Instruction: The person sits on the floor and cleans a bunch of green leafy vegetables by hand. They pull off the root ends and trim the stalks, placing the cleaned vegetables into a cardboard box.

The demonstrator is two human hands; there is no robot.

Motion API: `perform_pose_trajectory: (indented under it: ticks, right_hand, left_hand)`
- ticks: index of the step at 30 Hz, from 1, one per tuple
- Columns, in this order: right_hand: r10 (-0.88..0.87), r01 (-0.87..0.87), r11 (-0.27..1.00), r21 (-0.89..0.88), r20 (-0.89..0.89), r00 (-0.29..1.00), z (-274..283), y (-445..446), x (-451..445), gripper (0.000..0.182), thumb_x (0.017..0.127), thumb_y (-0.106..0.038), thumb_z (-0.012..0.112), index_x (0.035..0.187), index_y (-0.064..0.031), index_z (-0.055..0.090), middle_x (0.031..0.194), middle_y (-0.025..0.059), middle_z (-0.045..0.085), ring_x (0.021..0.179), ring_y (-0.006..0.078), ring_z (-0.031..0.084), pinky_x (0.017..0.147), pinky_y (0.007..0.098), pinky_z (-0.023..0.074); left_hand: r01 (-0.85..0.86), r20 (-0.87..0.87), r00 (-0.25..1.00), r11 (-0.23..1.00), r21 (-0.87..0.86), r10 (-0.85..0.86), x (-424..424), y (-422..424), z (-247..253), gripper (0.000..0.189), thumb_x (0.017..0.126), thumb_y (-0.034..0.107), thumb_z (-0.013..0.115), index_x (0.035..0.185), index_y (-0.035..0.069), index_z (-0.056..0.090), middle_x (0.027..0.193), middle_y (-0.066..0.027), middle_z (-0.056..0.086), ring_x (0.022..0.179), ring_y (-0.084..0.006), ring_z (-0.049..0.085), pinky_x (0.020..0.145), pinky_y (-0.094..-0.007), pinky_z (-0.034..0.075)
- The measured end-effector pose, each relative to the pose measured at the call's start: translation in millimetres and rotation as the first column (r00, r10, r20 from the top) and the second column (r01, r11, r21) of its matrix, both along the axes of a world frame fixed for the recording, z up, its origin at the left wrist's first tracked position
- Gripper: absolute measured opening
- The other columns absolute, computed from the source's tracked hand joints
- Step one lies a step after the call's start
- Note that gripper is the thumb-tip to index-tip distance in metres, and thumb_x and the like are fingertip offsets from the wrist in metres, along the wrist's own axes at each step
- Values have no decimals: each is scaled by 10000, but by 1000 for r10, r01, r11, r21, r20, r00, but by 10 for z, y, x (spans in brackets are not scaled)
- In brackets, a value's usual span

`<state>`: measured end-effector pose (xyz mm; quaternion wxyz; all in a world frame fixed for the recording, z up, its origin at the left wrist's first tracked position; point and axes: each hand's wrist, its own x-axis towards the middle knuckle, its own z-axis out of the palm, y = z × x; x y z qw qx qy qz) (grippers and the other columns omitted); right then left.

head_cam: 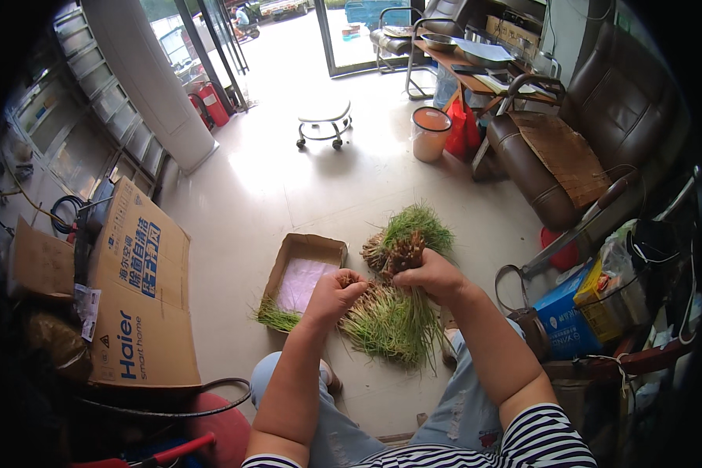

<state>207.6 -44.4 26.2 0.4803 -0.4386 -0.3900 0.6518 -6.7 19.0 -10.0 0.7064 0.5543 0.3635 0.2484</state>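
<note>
My right hand (pixel 439 278) grips a bundle of thin green stalks (pixel 422 322), perhaps scallions or chives. Its brown root ends (pixel 406 251) point up and away from me, and the green tops hang toward my lap. Beside it, my left hand (pixel 338 295) is closed, with a little brown plant matter showing between the fingers. Below both hands a heap of the same greens (pixel 380 333) lies on the floor between my feet. Farther out rests another heap (pixel 427 225), partly hidden by the held bundle. A shallow cardboard box (pixel 313 240) with a pale pink lining has some greens (pixel 278 316) at its near corner.
A large Haier carton (pixel 143 292) stands at left. On the right are a brown armchair (pixel 611 111), a blue box (pixel 570 310) and a metal rail. Ahead are a wheeled stool (pixel 324 117), a waste bin (pixel 430 137), a low table (pixel 474 82) and fire extinguishers (pixel 213 102).
</note>
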Motion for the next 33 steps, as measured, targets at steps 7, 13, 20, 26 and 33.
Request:
perform_pose_trajectory:
  ticks: [7,13,20,26,33]
  right_hand:
    - [-76,75,997,-9,-107,991,-15,19,4,141,771,-10,665,903,-4,616,777,19,601,660,95,564,592,247,466]
    - [-103,103,995,-9,-104,989,-80,30,-45,135,785,-26,666,911,-1,626,791,22,616,690,95,582,621,251,485]
    - [-68,67,995,77,3,998,-199,53,-89,137,783,-52,659,912,-6,647,786,12,620,693,84,566,633,241,461]
    - [-50,45,993,111,40,998,-209,49,-162,154,786,-49,655,932,-1,654,829,17,642,728,86,575,668,250,471]
    - [-102,107,990,93,-57,993,-200,38,-220,174,796,-36,658,966,2,653,846,22,651,743,93,591,675,254,490]
  left_hand:
    - [267,-599,799,864,426,49,20,-51,-135,370,845,305,688,795,-59,644,649,-187,614,589,-235,584,587,-381,454]
    - [129,209,974,974,-185,-90,62,-73,47,242,938,93,518,1164,18,562,866,1,600,641,-27,452,556,-156,370]
    - [16,244,969,981,-193,33,104,-93,29,230,949,75,526,1156,-4,584,852,-62,659,537,-34,426,460,-164,335]
    - [-49,211,973,977,-208,94,127,-107,6,233,944,99,559,1159,37,623,781,-57,666,485,-25,403,428,-161,301]
    - [-94,302,940,970,-222,160,230,-206,15,253,952,147,561,1176,48,624,775,-26,653,491,-18,364,431,-160,273]
